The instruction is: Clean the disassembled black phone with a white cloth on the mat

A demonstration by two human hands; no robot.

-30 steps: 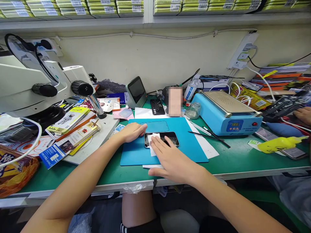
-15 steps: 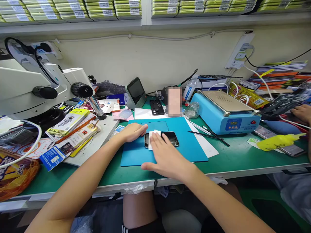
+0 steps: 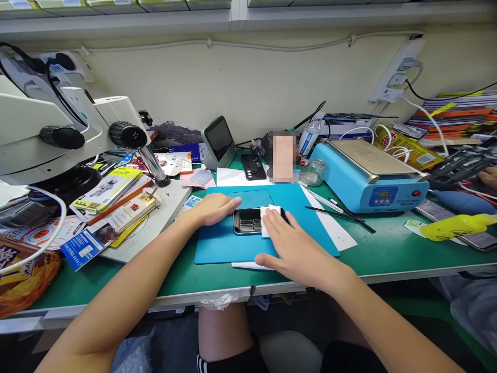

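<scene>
A dark phone (image 3: 248, 224) lies flat on the blue mat (image 3: 217, 248), its glossy face up with reflections on it. My right hand (image 3: 291, 243) presses a folded white cloth or tissue (image 3: 265, 223) onto the right part of the phone, fingers laid flat and thumb spread toward me. At the phone's upper left corner rests my left hand (image 3: 217, 208), its fingers held together and pointing right. Whether it grips the phone's edge is hidden.
A blue heated plate machine (image 3: 373, 181) stands right of the mat, with black tweezers (image 3: 341, 217) before it. To the left are a microscope (image 3: 77, 129) and booklets (image 3: 108, 191). A glass jar (image 3: 312, 172) and black phone case (image 3: 253, 167) sit behind. Another person's hand shows far right.
My right hand has slid the white cloth from the phone's left part to its right part. My left hand stays near the left corner. The camera view has shifted slightly.
</scene>
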